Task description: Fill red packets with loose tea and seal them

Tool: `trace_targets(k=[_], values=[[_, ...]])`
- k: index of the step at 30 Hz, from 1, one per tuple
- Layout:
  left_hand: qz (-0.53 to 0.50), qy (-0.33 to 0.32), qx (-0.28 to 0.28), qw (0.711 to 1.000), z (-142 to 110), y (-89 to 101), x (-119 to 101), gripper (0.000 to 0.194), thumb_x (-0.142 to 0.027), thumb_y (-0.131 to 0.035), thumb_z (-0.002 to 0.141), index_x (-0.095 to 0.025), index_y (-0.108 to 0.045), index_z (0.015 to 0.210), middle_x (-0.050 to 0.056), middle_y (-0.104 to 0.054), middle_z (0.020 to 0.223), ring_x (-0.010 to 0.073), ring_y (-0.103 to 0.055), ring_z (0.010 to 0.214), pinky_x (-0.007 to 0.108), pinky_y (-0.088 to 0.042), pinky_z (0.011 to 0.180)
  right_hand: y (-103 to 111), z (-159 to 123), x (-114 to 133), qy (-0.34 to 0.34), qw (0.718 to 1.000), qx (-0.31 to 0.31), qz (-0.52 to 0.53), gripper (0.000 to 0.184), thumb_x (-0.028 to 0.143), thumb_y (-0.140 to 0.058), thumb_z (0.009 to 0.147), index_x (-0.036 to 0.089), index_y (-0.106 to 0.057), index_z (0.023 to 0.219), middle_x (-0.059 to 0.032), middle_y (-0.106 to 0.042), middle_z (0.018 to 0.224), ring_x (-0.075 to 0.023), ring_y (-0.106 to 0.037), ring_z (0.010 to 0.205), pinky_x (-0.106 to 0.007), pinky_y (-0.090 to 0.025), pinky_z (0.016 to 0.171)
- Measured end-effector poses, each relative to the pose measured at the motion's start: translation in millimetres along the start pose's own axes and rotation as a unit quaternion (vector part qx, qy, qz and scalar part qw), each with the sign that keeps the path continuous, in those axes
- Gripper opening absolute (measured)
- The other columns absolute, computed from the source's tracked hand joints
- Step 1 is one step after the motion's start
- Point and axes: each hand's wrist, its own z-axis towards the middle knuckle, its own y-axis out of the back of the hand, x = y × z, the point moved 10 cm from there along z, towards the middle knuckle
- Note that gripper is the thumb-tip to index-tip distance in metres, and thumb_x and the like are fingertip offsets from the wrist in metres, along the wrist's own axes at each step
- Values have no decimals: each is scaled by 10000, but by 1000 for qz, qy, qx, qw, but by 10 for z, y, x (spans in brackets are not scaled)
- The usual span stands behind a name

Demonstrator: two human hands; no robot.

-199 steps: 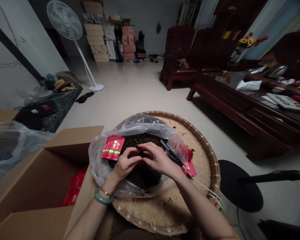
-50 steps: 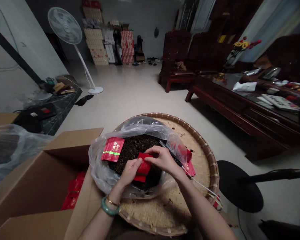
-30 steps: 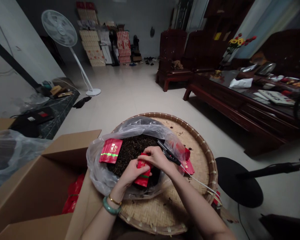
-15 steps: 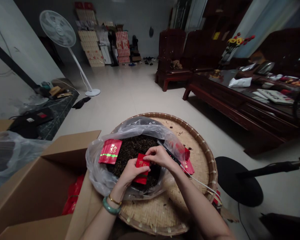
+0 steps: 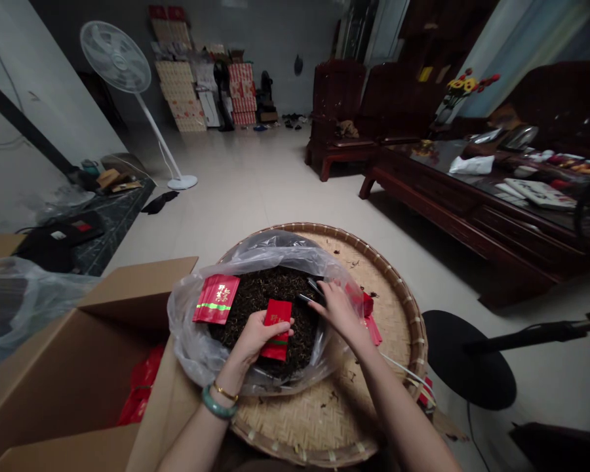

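My left hand (image 5: 254, 335) grips a small red packet (image 5: 276, 318) with gold lettering and a green stripe, thumb across its front. The packet is upright above dark loose tea leaves (image 5: 260, 282) in a clear plastic bag (image 5: 191, 354). My right hand (image 5: 338, 308) is closed around a slim corded clamp (image 5: 315, 286), like a hair straightener. Its two tips stand apart, pointing toward the packet; the rest is hidden by my hand. A fanned stack of red packets (image 5: 217, 298) lies on the leaves at the left. More red packets (image 5: 371, 321) lie beside the bag, partly covered.
The bag sits on a round woven bamboo tray (image 5: 295, 429) with a raised rim. An open cardboard box (image 5: 78, 373) with red packets inside stands at the left. A white cord (image 5: 403, 368) crosses the tray's right side. A black round stand base (image 5: 467, 360) is to the right.
My right hand has let go of the red packet's top, moved right and taken hold of the corded clamp. My left hand still holds the packet, nearly in place.
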Motion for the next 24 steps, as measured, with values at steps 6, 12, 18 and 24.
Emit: trace_targets(k=[6,12,18,24], values=[[4,-17,-2,1000,-22,5,-34,528,-305,-872,456,-70,-672,884,149,-728,886,203,-699,670,250,-540,589,-137,-59,-108,-8,1000,29,8,522,243,-666,719,171,-531,1219,-133,-606,1062,-275,-568,972,-397,-463,833],[42,-38,11,998,-43,-10,-103,517,-324,-857,476,-74,-677,891,136,-728,883,205,-691,687,248,-528,577,243,-128,199,54,963,97,244,464,359,-663,751,200,-580,1179,-74,-639,1064,-214,-594,935,-337,-475,803],[125,-72,65,987,-76,-125,-169,382,-294,-838,508,-82,-691,791,34,-707,679,148,-630,577,223,-481,557,379,-276,739,137,949,177,221,453,326,-691,736,176,-610,1156,-80,-655,979,-201,-596,868,-297,-461,739],[151,-68,92,982,-112,-169,-163,375,-333,-828,520,-92,-694,774,50,-711,714,182,-640,639,259,-484,619,331,-278,810,124,949,190,220,295,306,-634,790,201,-665,1065,-62,-679,927,-195,-613,839,-285,-460,736]])
